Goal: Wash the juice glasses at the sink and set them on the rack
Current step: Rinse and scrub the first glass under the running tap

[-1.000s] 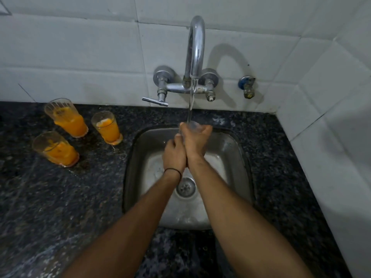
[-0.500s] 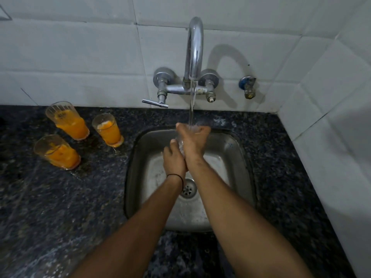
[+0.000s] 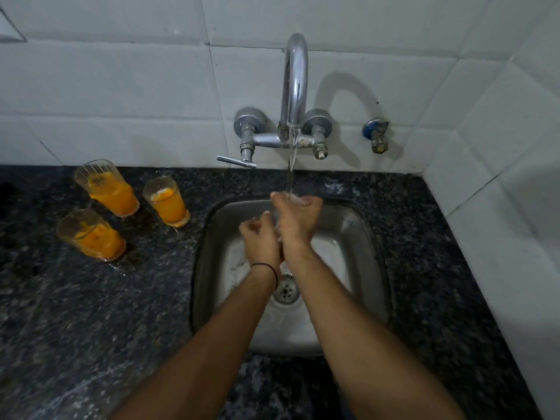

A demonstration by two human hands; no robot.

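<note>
A: Item one, far left: what is waiting?

B: Three juice glasses (image 3: 121,207) are standing on the surface (image 3: 91,313), well apart from your hands.

A: Item two, the sink (image 3: 357,237)?

B: Your left hand (image 3: 262,242) is curling loosely beside the clear glass (image 3: 295,200); whether its fingers are touching the glass, I cannot tell. Your right hand (image 3: 298,222) is wrapping that glass, upright, mouth under the stream (image 3: 291,165).

The right hand (image 3: 298,219) is hiding nearly all of the clear glass (image 3: 274,215) it is gripping. The left hand (image 3: 260,241) is blurring, fingers unreadable. Both forearms are running off the near edge.
</note>
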